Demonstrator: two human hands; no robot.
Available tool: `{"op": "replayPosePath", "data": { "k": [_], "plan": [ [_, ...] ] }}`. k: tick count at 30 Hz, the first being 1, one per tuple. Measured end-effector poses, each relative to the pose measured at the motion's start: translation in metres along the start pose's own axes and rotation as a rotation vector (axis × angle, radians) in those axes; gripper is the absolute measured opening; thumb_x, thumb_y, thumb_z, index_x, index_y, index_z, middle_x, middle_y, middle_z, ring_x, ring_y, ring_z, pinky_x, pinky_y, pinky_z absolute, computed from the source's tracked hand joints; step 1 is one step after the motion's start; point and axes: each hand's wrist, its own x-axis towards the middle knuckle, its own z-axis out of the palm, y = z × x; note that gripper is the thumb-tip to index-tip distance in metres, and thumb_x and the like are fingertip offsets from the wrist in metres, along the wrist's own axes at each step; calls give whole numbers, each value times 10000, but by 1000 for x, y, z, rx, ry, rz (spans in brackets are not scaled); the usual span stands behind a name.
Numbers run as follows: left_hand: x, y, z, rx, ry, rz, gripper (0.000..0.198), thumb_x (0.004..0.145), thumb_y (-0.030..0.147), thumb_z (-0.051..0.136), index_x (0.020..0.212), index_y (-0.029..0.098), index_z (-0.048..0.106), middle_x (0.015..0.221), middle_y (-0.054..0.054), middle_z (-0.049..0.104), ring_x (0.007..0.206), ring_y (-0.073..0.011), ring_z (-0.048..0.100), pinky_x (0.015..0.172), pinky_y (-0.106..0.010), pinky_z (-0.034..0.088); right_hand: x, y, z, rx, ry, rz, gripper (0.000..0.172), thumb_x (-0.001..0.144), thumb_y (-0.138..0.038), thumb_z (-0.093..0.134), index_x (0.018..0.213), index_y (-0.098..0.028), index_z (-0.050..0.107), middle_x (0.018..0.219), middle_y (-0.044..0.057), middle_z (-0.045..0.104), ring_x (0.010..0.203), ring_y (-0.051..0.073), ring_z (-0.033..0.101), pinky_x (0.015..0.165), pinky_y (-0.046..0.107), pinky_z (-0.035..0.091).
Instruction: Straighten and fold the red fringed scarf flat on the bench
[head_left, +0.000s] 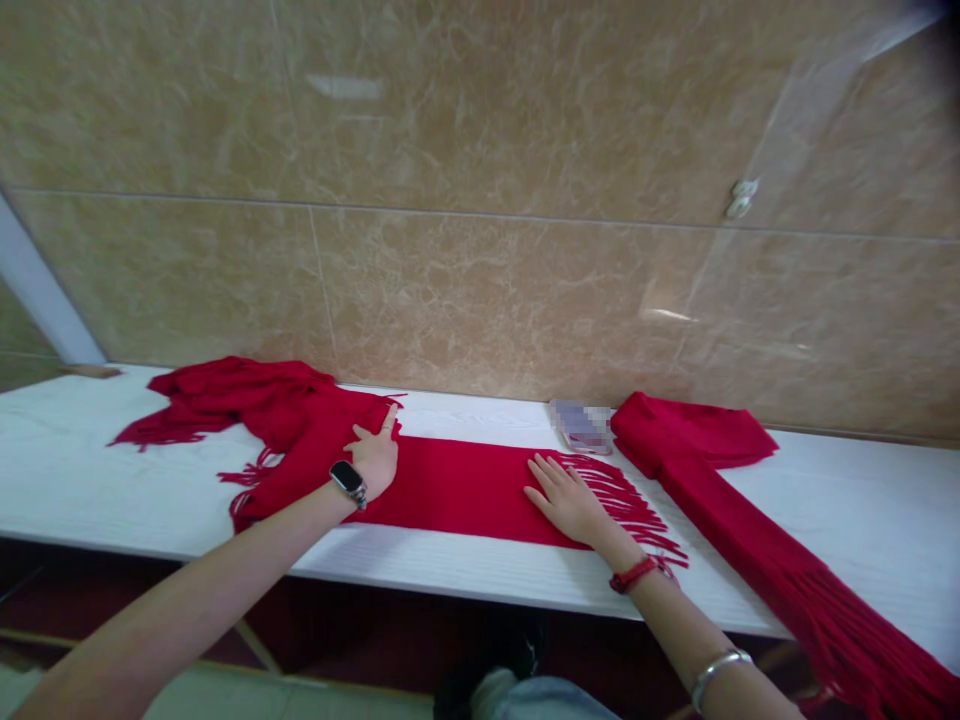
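A red fringed scarf (457, 488) lies stretched along the white table (90, 470). Its left part is bunched in a heap (247, 400), and its fringed right end (630, 500) lies flat. My left hand (375, 455) rests on the scarf near the heap, fingers apart and index finger pointing up; a dark watch sits on that wrist. My right hand (566, 497) lies flat and open on the scarf beside the fringe, with a red band on its wrist. Neither hand grips anything.
A second red fringed scarf (757, 540) runs from the back right, its end hanging over the table's front edge. A small blurred flat object (581, 425) lies by the wall between the scarves. A tan marble wall (480, 200) stands right behind the table.
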Motion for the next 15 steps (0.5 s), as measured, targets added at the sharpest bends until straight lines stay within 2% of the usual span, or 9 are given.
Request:
{"op": "replayPosePath", "data": {
  "k": [3, 5, 10, 15],
  "plan": [
    [-1, -23, -1, 169, -6, -41, 402, 869, 257, 369, 1242, 228, 518, 1474, -132, 115, 1241, -472, 257, 793, -601, 418, -10, 15, 2, -4, 7, 10, 552, 902, -446, 263, 1334, -124, 384, 1392, 111, 355, 1285, 255, 302, 1025, 439, 271],
    [-3, -36, -2, 230, -28, -7, 368, 862, 220, 372, 1149, 236, 601, 1485, -85, 82, 1239, -470, 261, 770, -556, 452, -19, 27, 3, -4, -2, 15, 551, 900, -446, 264, 1337, -131, 379, 1391, 108, 358, 1289, 249, 296, 1026, 439, 271],
    [-7, -61, -2, 225, -23, 105, 392, 841, 184, 384, 1159, 286, 589, 1488, -19, 98, 1237, -463, 262, 737, -504, 479, -36, 49, 1, 3, -14, 12, 550, 899, -441, 270, 1341, -130, 371, 1393, 102, 358, 1302, 236, 270, 1039, 429, 261],
    [-4, -94, 2, 210, -9, 129, 464, 823, 111, 299, 1152, 241, 598, 1471, -39, 183, 1210, -453, 302, 707, -521, 476, -42, 50, -3, 13, -7, 18, 531, 902, -431, 275, 1336, -142, 380, 1384, 98, 375, 1301, 231, 274, 1043, 431, 253]
  ]
}}
